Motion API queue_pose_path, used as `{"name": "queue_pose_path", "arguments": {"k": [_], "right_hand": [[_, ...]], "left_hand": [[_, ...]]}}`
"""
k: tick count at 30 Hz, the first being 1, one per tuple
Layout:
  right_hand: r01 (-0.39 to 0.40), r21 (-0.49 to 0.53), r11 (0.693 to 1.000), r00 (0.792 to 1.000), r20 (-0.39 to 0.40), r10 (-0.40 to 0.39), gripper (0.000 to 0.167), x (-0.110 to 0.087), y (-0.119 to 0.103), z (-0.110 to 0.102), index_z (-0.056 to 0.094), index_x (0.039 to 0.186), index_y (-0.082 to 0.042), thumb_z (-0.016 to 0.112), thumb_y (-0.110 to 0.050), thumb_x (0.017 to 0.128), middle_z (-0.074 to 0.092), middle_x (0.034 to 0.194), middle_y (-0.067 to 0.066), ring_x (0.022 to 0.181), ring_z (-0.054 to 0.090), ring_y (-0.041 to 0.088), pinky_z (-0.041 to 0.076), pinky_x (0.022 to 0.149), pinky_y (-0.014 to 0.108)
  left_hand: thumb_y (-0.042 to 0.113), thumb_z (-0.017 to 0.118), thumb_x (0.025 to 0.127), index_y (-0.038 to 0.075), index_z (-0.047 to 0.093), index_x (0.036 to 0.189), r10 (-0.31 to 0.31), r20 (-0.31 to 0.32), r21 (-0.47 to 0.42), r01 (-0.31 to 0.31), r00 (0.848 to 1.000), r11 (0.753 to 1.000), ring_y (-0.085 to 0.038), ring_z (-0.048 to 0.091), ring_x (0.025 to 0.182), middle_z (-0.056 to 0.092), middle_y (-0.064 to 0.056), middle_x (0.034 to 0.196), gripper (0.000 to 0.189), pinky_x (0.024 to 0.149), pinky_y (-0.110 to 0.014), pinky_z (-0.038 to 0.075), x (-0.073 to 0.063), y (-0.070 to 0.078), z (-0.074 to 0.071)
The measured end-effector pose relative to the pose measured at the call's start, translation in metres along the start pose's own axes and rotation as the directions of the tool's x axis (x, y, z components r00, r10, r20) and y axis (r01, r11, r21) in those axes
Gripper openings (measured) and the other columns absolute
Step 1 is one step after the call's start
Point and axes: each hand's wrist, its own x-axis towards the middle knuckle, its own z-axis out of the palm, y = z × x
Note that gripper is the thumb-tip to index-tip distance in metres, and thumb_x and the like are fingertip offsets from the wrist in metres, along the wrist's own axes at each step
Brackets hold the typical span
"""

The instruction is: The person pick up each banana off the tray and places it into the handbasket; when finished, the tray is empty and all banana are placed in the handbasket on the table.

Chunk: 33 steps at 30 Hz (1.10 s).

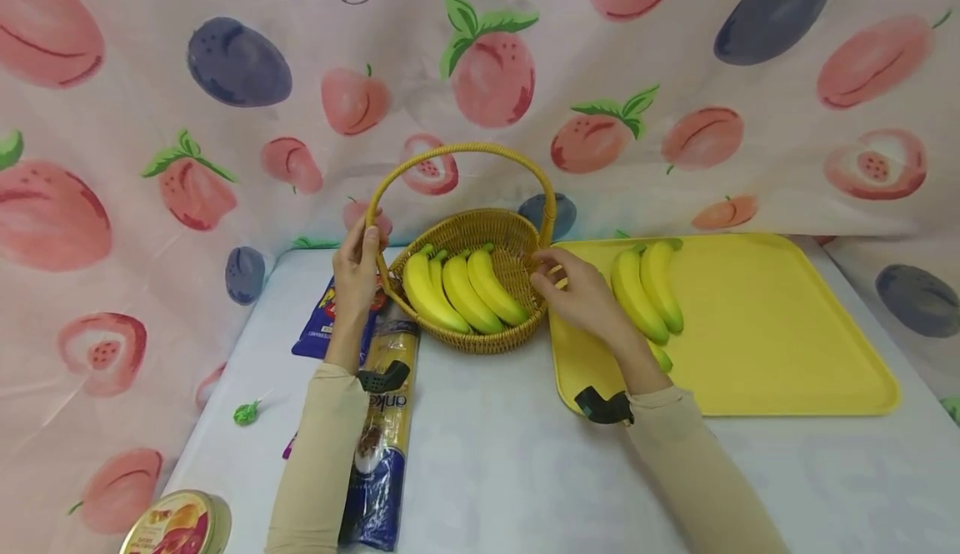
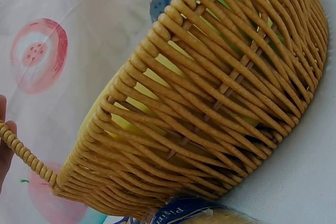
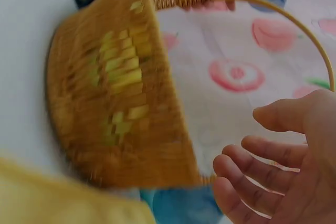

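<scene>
A wicker basket (image 1: 483, 341) with a tall arched handle (image 1: 465, 148) stands on the table. Several yellow bananas (image 1: 467, 291) with green ends lie inside it. My left hand (image 1: 356, 269) holds the left side of the handle, thumb toward me; the left wrist view shows mostly the basket's woven wall (image 2: 210, 93). Beside the handle's right foot is my right hand (image 1: 576, 291). In the right wrist view its fingers (image 3: 262, 174) are loosely bent and spread from the thumb, with nothing between them.
On the right, a yellow tray (image 1: 780, 337) carries several more bananas (image 1: 637, 296). A pasta packet (image 1: 386, 421) and a blue snack bag (image 1: 315, 329) lie at the left, partly under my left arm. Further left are a green lollipop (image 1: 246, 413) and a round tin (image 1: 172, 525).
</scene>
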Motion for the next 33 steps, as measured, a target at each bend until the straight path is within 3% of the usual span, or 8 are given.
{"name": "queue_pose_path", "arguments": {"k": [4, 9, 16, 20, 23, 25, 30, 33], "right_hand": [[-0.034, -0.012, 0.999, 0.999, -0.03, 0.033, 0.04, -0.007, 0.018, -0.015, 0.051, 0.13, -0.013, 0.052, -0.035, 0.097, 0.058, 0.113, 0.006, 0.101, 0.059, 0.025, 0.05, 0.08, 0.039], [-0.054, -0.02, 0.998, 0.994, -0.092, 0.052, 0.041, -0.013, 0.044, -0.034, 0.051, 0.131, -0.01, 0.05, -0.034, 0.098, 0.057, 0.115, 0.012, 0.105, 0.057, 0.03, 0.047, 0.086, 0.045], [-0.09, 0.005, 0.996, 0.982, -0.166, 0.09, 0.042, -0.025, 0.078, -0.054, 0.049, 0.131, -0.002, 0.049, -0.029, 0.098, 0.052, 0.121, 0.02, 0.111, 0.052, 0.037, 0.043, 0.093, 0.05], [-0.1, 0.025, 0.995, 0.973, -0.205, 0.103, 0.045, -0.029, 0.089, -0.062, 0.047, 0.132, 0.001, 0.049, -0.028, 0.098, 0.051, 0.121, 0.023, 0.111, 0.05, 0.04, 0.042, 0.093, 0.052], [-0.141, 0.026, 0.99, 0.964, -0.225, 0.143, 0.048, -0.03, 0.097, -0.066, 0.045, 0.135, 0.0, 0.047, -0.031, 0.098, 0.05, 0.123, 0.024, 0.112, 0.049, 0.04, 0.042, 0.092, 0.052], [-0.184, 0.028, 0.982, 0.956, -0.229, 0.186, 0.052, -0.031, 0.102, -0.068, 0.042, 0.137, 0.0, 0.046, -0.033, 0.098, 0.049, 0.124, 0.025, 0.114, 0.048, 0.041, 0.041, 0.091, 0.052], [-0.265, 0.035, 0.964, 0.939, -0.22, 0.266, 0.062, -0.032, 0.116, -0.069, 0.032, 0.142, 0.002, 0.047, -0.038, 0.097, 0.043, 0.129, 0.03, 0.118, 0.042, 0.045, 0.038, 0.092, 0.056], [-0.283, 0.03, 0.959, 0.934, -0.218, 0.283, 0.065, -0.032, 0.124, -0.07, 0.031, 0.143, 0.003, 0.048, -0.039, 0.097, 0.04, 0.131, 0.031, 0.119, 0.04, 0.045, 0.036, 0.095, 0.056]], "left_hand": [[0.017, 0.044, 0.101, 0.003, 0.056, 0.129, 0.019, -0.013, 0.0, -0.019, 1.0, 1.0, -0.019, 0.058, 0.088, 0.057, -0.02, 0.092, 0.034, 0.084, -0.023, 0.047, 0.001, -0.001, -0.001], [0.017, 0.044, 0.101, 0.001, 0.056, 0.129, 0.04, -0.025, -0.007, -0.04, 0.999, 0.999, -0.008, 0.059, 0.086, 0.056, -0.024, 0.092, 0.034, 0.084, -0.026, 0.047, 0.001, -0.002, -0.002], [0.017, 0.044, 0.101, 0.005, 0.058, 0.128, 0.028, -0.018, -0.015, -0.029, 0.999, 0.999, -0.025, 0.058, 0.089, 0.057, -0.017, 0.089, 0.033, 0.083, -0.024, 0.047, 0.0, -0.003, -0.001], [0.018, 0.044, 0.101, 0.009, 0.059, 0.128, 0.018, -0.017, -0.017, -0.019, 1.0, 1.0, -0.031, 0.057, 0.091, 0.057, -0.019, 0.091, 0.032, 0.084, -0.024, 0.047, 0.0, -0.003, 0.001], [0.018, 0.044, 0.101, 0.005, 0.057, 0.129, 0.022, -0.018, -0.021, -0.023, 1.0, 1.0, -0.03, 0.056, 0.09, 0.056, -0.02, 0.091, 0.034, 0.083, -0.024, 0.046, 0.0, -0.003, 0.001], [0.017, 0.044, 0.101, 0.002, 0.056, 0.129, 0.031, -0.011, -0.022, -0.031, 0.999, 0.999, -0.023, 0.057, 0.087, 0.055, -0.021, 0.09, 0.034, 0.081, -0.024, 0.046, 0.001, -0.003, 0.001], [0.016, 0.043, 0.101, 0.006, 0.057, 0.129, 0.031, -0.002, -0.009, -0.031, 1.0, 0.999, -0.018, 0.059, 0.087, 0.057, -0.016, 0.089, 0.033, 0.081, -0.024, 0.046, 0.001, -0.002, 0.001], [0.016, 0.043, 0.101, 0.008, 0.058, 0.129, 0.022, -0.003, -0.007, -0.022, 1.0, 1.0, -0.024, 0.058, 0.089, 0.057, -0.012, 0.088, 0.033, 0.083, -0.025, 0.046, 0.0, -0.001, 0.0]]}}
